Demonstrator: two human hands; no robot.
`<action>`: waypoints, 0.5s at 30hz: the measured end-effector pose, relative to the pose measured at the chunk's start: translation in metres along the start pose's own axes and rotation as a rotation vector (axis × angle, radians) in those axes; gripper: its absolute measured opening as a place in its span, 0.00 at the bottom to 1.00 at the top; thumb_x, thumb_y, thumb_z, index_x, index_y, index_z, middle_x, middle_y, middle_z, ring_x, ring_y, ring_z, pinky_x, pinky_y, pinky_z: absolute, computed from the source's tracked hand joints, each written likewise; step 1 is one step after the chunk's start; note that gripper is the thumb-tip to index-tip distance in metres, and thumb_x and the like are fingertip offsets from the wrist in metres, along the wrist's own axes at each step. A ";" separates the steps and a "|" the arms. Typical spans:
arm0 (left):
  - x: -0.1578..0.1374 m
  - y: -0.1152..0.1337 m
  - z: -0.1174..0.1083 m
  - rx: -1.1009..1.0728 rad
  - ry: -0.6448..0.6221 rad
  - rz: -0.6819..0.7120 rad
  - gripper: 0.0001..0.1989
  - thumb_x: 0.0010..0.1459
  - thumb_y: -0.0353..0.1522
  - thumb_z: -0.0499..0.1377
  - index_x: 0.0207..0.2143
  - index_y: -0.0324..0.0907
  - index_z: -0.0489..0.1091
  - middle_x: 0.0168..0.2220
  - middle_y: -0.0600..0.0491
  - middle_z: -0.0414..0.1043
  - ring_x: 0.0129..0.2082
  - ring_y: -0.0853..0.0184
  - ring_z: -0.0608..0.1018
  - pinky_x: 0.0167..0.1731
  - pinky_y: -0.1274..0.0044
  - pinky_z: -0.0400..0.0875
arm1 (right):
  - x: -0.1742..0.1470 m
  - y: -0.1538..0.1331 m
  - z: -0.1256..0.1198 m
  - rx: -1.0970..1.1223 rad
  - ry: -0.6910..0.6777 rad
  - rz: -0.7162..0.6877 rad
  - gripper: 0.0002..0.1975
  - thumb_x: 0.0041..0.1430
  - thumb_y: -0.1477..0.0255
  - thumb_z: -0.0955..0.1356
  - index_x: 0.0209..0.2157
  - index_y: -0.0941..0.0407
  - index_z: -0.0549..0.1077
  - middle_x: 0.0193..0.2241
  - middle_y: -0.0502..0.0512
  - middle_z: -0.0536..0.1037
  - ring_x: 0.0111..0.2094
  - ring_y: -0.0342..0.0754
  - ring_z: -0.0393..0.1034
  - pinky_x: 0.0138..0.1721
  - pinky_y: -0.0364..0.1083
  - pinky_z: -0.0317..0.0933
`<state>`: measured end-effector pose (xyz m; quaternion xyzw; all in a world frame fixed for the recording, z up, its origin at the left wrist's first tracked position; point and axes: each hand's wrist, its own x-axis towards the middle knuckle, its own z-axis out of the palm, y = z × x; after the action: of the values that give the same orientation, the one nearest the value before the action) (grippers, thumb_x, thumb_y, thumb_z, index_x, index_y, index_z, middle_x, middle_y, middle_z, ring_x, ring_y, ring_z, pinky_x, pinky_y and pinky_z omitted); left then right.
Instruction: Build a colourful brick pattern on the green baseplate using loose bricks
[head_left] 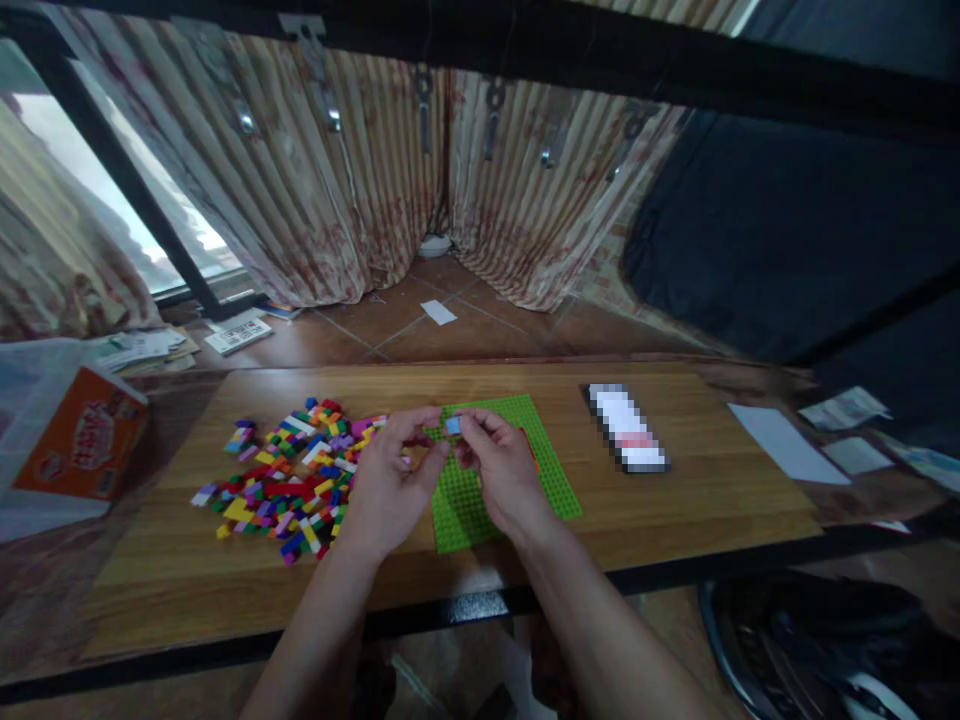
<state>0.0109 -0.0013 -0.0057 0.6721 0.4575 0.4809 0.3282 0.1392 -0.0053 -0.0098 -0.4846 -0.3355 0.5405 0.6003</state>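
A small light-blue toy brick (454, 426) is pinched between the thumb and fingers of my right hand (506, 475), above the green studded baseplate (555, 485). My left hand (396, 485) is just left of the brick. Its thumb and index finger are curved but apart, with nothing visible between them. Something red (531, 448) shows on the baseplate, mostly hidden behind my right hand. To the left, a loose pile of multicoloured bricks (289, 490) spreads over the wooden table, its right side partly covered by my left hand.
A phone with a blurred screen (628, 428) lies right of the baseplate on the wooden table (712, 500). An orange box (82, 435) sits in a translucent bin at far left. Papers (787, 443) lie beyond the table's right end. Curtains (360, 190) hang behind.
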 end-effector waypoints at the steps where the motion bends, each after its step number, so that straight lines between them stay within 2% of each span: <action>1: 0.000 0.001 0.003 0.026 -0.020 0.038 0.12 0.56 0.31 0.60 0.44 0.42 0.73 0.38 0.51 0.77 0.34 0.67 0.78 0.36 0.74 0.74 | 0.000 -0.002 -0.001 0.047 -0.006 0.016 0.12 0.49 0.60 0.72 0.30 0.54 0.73 0.24 0.47 0.73 0.22 0.40 0.62 0.24 0.41 0.55; 7: 0.001 0.003 0.011 0.114 0.009 0.130 0.07 0.59 0.33 0.59 0.40 0.43 0.74 0.34 0.53 0.76 0.32 0.67 0.77 0.35 0.74 0.73 | -0.002 -0.011 -0.008 0.069 -0.052 0.056 0.14 0.45 0.59 0.73 0.26 0.55 0.73 0.21 0.45 0.70 0.19 0.38 0.59 0.20 0.41 0.51; 15: 0.001 0.011 0.016 0.266 -0.050 0.245 0.04 0.59 0.31 0.60 0.38 0.43 0.73 0.32 0.54 0.74 0.33 0.67 0.75 0.36 0.75 0.71 | -0.002 -0.019 -0.025 -0.019 -0.108 0.066 0.15 0.48 0.58 0.73 0.25 0.56 0.73 0.17 0.44 0.69 0.17 0.37 0.59 0.18 0.39 0.49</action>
<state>0.0298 -0.0041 -0.0006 0.7721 0.4232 0.4357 0.1868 0.1679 -0.0114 0.0009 -0.4711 -0.3562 0.5823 0.5587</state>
